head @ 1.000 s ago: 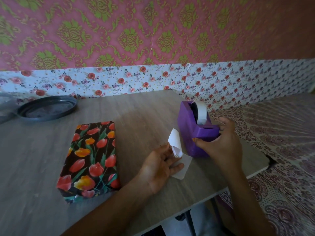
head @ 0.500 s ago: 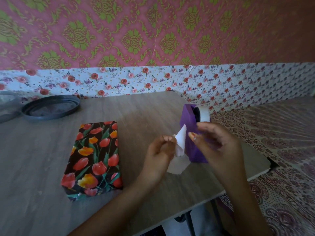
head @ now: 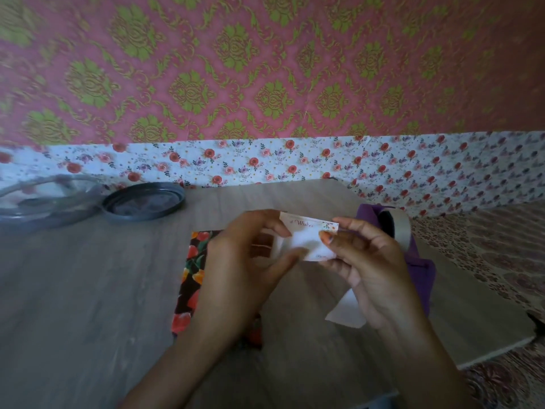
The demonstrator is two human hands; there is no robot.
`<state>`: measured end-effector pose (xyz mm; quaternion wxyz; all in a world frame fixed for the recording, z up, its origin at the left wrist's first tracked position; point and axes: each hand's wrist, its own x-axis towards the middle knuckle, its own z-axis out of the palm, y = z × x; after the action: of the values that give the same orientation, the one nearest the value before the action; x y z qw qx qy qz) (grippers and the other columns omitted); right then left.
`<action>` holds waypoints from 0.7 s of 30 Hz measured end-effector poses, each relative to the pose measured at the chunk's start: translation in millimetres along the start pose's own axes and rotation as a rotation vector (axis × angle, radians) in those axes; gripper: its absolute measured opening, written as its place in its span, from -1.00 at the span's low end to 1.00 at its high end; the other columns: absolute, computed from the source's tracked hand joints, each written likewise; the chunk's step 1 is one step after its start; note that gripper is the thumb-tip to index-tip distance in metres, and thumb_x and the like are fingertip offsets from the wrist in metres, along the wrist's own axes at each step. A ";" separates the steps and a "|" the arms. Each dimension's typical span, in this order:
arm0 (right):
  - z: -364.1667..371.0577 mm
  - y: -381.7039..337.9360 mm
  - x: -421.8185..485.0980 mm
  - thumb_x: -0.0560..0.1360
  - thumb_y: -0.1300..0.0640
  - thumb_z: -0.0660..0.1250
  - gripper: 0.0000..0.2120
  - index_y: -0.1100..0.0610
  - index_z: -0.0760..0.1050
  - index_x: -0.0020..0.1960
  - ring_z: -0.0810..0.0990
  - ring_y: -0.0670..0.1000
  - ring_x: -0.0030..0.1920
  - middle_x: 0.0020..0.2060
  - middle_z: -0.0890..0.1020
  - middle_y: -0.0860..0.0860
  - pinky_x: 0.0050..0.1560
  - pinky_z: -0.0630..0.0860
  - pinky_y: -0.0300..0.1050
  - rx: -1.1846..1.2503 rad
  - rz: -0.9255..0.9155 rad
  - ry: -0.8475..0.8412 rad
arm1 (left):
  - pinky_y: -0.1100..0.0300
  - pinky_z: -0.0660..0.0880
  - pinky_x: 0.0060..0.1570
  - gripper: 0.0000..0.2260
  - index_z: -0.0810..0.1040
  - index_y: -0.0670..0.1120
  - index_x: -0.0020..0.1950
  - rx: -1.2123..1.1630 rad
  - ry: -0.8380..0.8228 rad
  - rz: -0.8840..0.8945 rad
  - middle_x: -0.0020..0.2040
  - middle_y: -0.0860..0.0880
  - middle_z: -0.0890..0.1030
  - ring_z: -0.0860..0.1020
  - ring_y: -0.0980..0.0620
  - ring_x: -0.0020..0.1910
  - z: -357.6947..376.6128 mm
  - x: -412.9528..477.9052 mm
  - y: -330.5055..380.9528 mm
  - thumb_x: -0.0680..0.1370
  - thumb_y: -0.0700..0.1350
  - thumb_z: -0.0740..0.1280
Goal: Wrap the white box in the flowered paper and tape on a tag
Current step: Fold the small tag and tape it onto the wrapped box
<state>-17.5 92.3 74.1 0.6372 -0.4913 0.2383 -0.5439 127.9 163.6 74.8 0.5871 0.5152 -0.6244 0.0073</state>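
A small white tag printed with "Wishes" and a flower corner is held up above the table between both hands. My left hand pinches its left end and my right hand pinches its right end. Below and behind my left hand lies the box wrapped in dark tulip-patterned paper, mostly hidden by my left hand and forearm. A purple tape dispenser with a white tape roll stands behind my right hand.
A white paper slip lies on the wooden table under my right hand. A dark round lid and a clear bowl sit at the back left. The table's right edge borders a patterned bedspread.
Both hands have lifted the tag from near the dispenser and turned it flat, printed face towards me. My right hand has left the dispenser and taken the tag's right end. The view has shifted closer.
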 end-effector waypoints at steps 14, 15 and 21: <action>64.4 59.8 42.7 0.35 0.39 0.44 -0.81 0.14 0.58 -0.34 0.55 -0.19 -0.44 -0.46 0.64 -0.08 -0.49 0.43 -0.35 -0.395 -0.149 -0.081 | 0.23 0.59 -0.34 -0.69 0.61 0.03 -0.28 -0.086 -0.009 -0.482 -0.32 0.19 0.63 0.60 0.18 -0.36 -65.8 18.8 -71.2 0.48 -0.36 0.34; 66.3 63.4 46.5 0.35 0.39 0.44 -0.81 0.13 0.59 -0.33 0.53 -0.19 -0.45 -0.46 0.64 -0.08 -0.49 0.43 -0.35 -0.418 -0.145 -0.081 | 0.17 0.59 -0.28 -0.73 0.61 0.04 -0.25 -0.042 -0.032 -0.502 -0.29 0.16 0.64 0.60 0.14 -0.36 -69.2 18.7 -75.6 0.46 -0.34 0.37; 74.9 77.5 61.5 0.39 0.34 0.43 -0.89 0.18 0.66 -0.13 0.48 -0.24 -0.53 -0.39 0.63 -0.06 -0.41 0.43 -0.41 -0.657 -0.120 -0.136 | 0.23 0.58 -0.18 -0.85 0.65 -0.02 -0.07 0.105 -0.156 -0.609 -0.22 0.02 0.65 0.63 0.12 -0.29 -79.2 22.0 -97.7 0.40 -0.22 0.47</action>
<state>99.0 57.0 49.9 0.4262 -0.7186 0.3286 -0.4405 253.9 152.5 57.4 0.4852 0.7071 -0.4832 -0.1763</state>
